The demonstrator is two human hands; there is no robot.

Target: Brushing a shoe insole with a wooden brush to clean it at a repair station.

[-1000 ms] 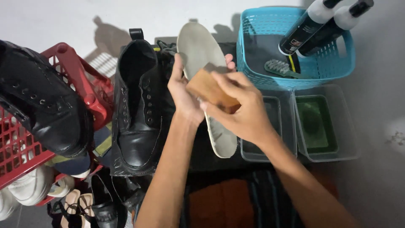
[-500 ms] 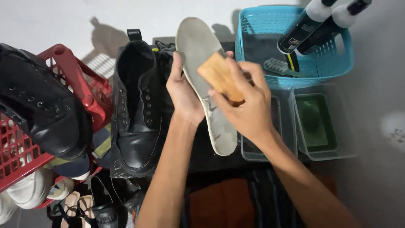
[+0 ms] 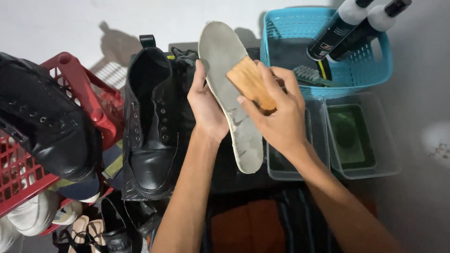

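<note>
Head view showed a long, flat, pale grey shoe insole point(image 3: 234, 117), scuffed and marked near its lower end, held up over a dark cloth point(image 3: 225, 173). The left hand point(image 3: 206, 105) gripped the insole along its left edge, fingers curled behind it. The right hand point(image 3: 276, 110) had its fingers clamped over a small wooden-backed brush point(image 3: 251, 82), which was pressed against the insole's upper half.

One black leather lace-up boot point(image 3: 152, 122) lay just left of the hands, and a second black boot point(image 3: 42, 122) rested on a red plastic basket point(image 3: 89, 93). A blue plastic basket point(image 3: 300, 33) held two white-capped dark spray bottles point(image 3: 349, 26) and one green-handled brush point(image 3: 314, 75). Two clear plastic tubs point(image 3: 361, 136) sat below it; one held something green. White and tan shoes point(image 3: 33, 215) crowded the lower left corner. A pale grey floor lay beneath everything.
</note>
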